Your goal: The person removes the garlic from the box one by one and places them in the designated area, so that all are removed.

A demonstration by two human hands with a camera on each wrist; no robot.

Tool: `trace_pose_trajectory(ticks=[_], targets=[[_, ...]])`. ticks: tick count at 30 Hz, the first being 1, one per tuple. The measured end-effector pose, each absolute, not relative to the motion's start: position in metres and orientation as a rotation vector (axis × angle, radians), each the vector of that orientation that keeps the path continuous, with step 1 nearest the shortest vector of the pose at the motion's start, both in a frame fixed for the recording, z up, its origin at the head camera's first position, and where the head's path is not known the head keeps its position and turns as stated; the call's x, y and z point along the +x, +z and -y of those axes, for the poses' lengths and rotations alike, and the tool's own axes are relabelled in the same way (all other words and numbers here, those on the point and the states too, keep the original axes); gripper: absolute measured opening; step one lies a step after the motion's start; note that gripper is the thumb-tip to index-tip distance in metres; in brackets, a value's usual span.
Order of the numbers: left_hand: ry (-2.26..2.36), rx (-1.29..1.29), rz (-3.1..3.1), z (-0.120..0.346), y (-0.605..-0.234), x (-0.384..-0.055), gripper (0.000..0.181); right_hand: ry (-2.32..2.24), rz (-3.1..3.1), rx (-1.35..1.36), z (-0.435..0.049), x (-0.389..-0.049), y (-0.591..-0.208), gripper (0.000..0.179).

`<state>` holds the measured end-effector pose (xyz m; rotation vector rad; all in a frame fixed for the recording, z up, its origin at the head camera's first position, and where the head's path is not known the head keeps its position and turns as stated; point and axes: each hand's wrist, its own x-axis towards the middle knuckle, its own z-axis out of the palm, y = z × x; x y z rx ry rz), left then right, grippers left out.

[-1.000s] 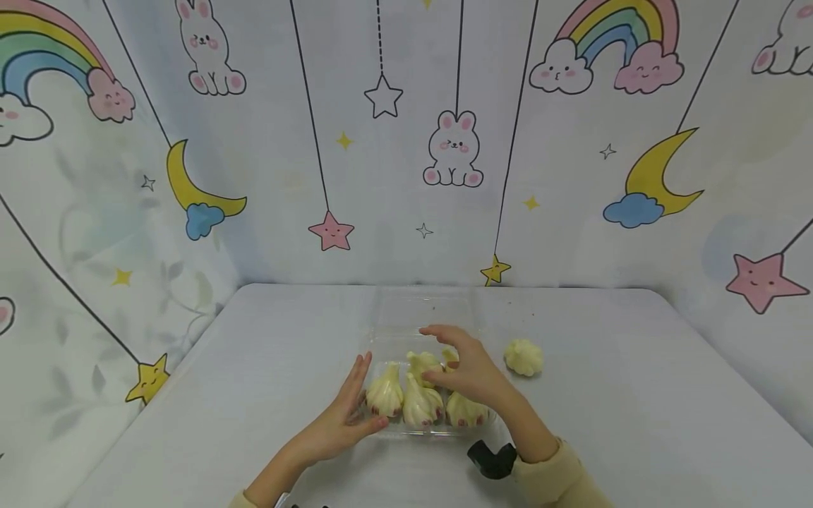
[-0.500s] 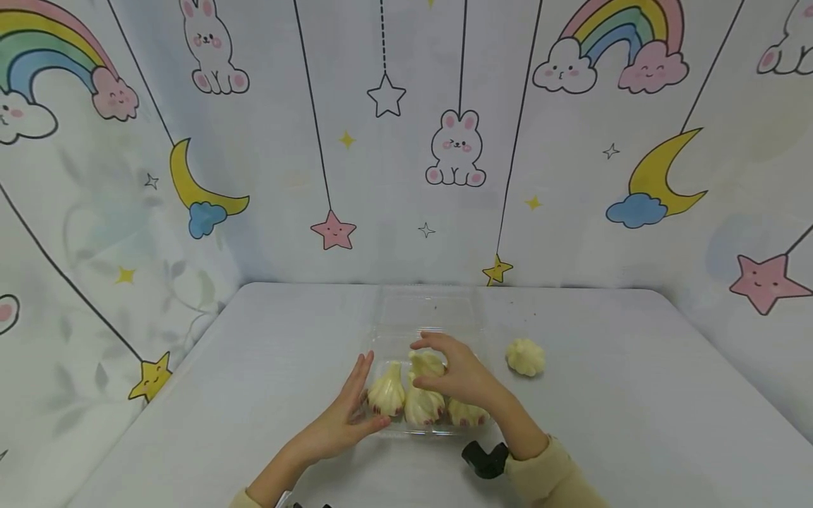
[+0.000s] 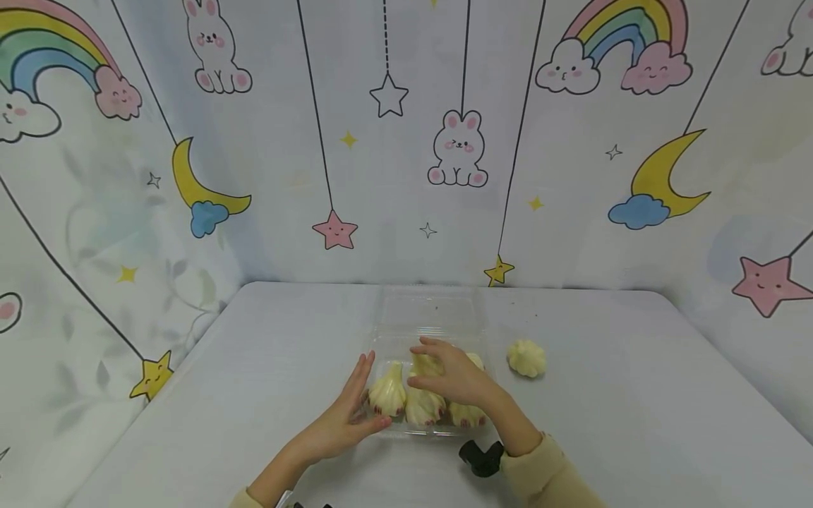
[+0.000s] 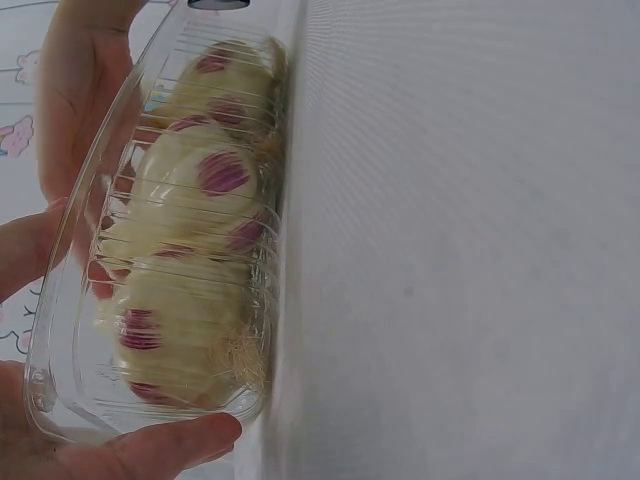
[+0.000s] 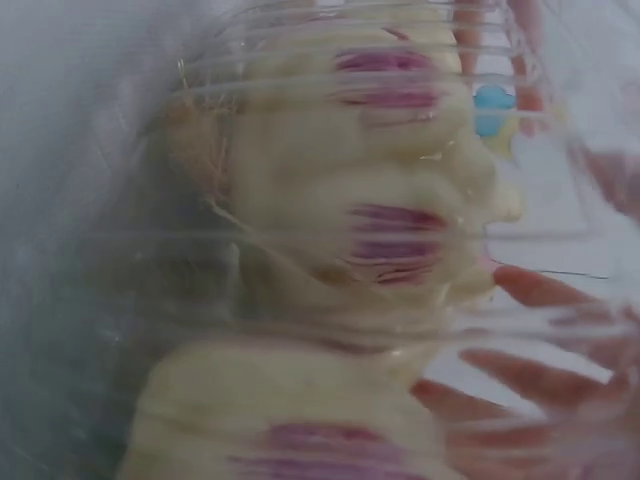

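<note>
A clear plastic clamshell box (image 3: 396,433) lies on the table with its lid (image 3: 428,310) folded back behind it. Several pale garlic bulbs (image 3: 387,395) with purple streaks sit in the base. My left hand (image 3: 339,425) braces the box's left front corner, fingers straight along the side and thumb at the front wall. In the left wrist view the thumb (image 4: 160,450) lies by that wall. My right hand (image 3: 460,377) reaches over the base, curling fingers and thumb around the back middle bulb (image 3: 428,364). The right wrist view looks through the front wall at bulbs (image 5: 390,240).
One more garlic bulb (image 3: 526,359) rests on the white table (image 3: 603,395), right of the box. A black camera piece (image 3: 480,458) hangs below the right wrist. Small dark specks dot the table near the back. A patterned curtain (image 3: 286,176) rises behind the table.
My right hand has moved slightly left and lower, from wide-spread above the bulbs to close around the back middle one. The left hand holds its place at the box corner.
</note>
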<state>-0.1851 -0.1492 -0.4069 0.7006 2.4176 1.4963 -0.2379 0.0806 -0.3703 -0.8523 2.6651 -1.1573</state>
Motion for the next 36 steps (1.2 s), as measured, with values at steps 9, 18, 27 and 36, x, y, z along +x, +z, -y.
trace_pose_trajectory(ticks=[9,18,27,36], targets=[[1.495,0.704,-2.416,0.149,-0.407,-0.185,0.092,-1.116,-2.670,-0.841,-0.074,-0.243,-0.374,0.045],[1.517,0.696,-2.396,0.149,-0.408,-0.185,0.093,-1.154,-2.688,-0.897,-0.066,-0.245,-0.379,0.034],[1.507,0.707,-2.400,0.150,-0.406,-0.183,0.093,-1.199,-2.706,-0.831,-0.063,-0.249,-0.383,0.043],[1.499,0.708,-2.415,0.149,-0.407,-0.185,0.092,-1.156,-2.856,-0.736,-0.057,-0.254,-0.392,0.056]])
